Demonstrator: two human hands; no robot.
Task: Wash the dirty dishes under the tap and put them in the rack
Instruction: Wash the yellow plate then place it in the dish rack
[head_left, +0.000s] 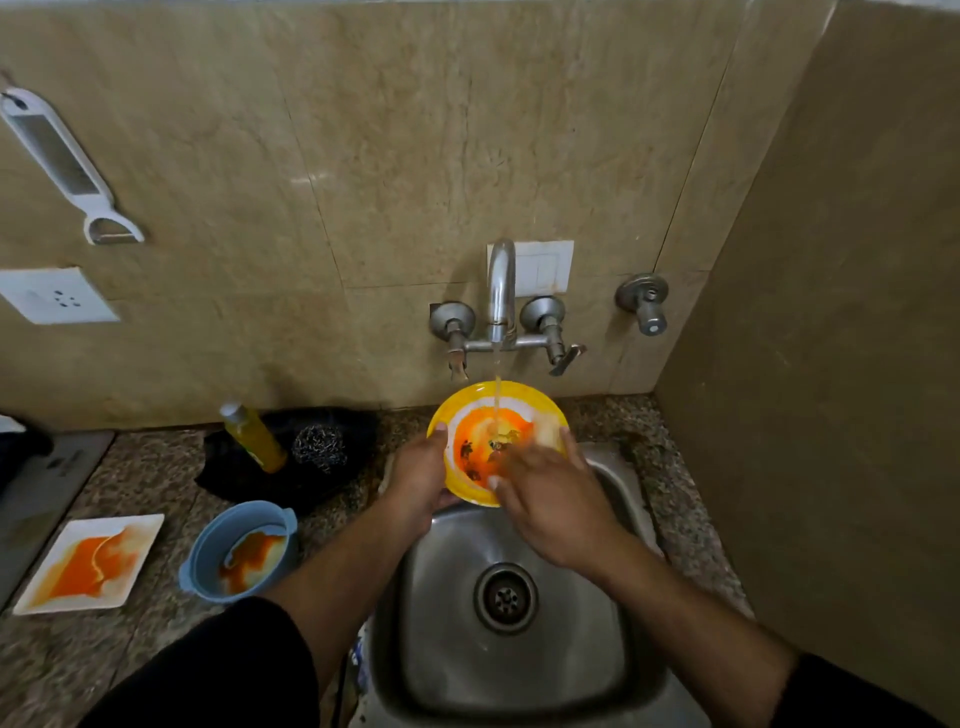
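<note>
- Head view looked down at a metal sink (452, 649) in the lower middle of the frame.
- A yellow bowl (524, 397) was in the middle of the frame, tipped up over the back of the sink, under the tap (502, 283).
- Water ran from the tap into the bowl, which had orange mess and dark bits inside.
- The left hand (421, 475) held the bowl's left rim, with its fingers closed around the edge and the thumb on the front.
- The right hand (553, 496) lay on the inside of the bowl with its fingers spread flat, holding nothing.
- A blue bowl (208, 545) with orange mess sat on the desk (156, 478), at the lower left.
- A white square plate (135, 525), messy too, lay just left of it.
- A yellow bottle (254, 436) and a steel scrubber (319, 447) stood behind them on a black cloth (244, 480).
</note>
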